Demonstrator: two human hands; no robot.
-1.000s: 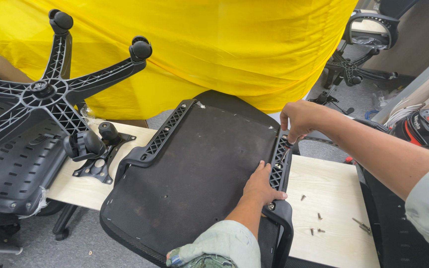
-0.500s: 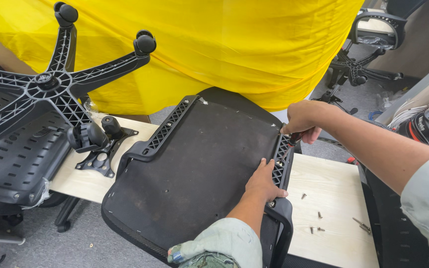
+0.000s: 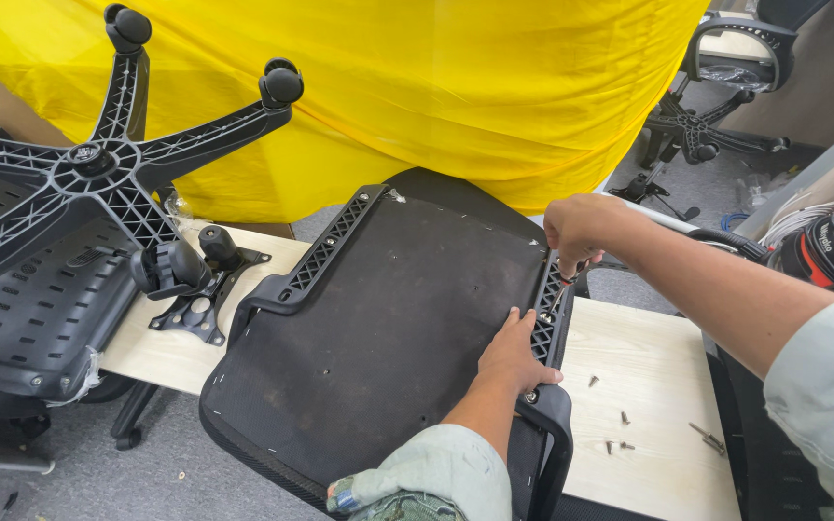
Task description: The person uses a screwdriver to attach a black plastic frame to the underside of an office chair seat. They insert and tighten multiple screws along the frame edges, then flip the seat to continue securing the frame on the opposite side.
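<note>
On the worktop [image 3: 649,347], the left hand [image 3: 514,352] lies flat on the upturned seat [image 3: 378,328]; the right hand [image 3: 579,230] (fingers pinched on a small tool [image 3: 560,292]) works just above the armrest bracket [image 3: 547,314].

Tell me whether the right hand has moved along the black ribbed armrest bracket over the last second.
Barely. The right hand stays at the far end of the black ribbed armrest bracket, its fingers pinching a small tool there.

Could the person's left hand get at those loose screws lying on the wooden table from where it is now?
Probably yes. The left hand rests on the upturned chair seat beside the armrest bracket; the loose screws lie just past it on the bare table, nothing between.
</note>
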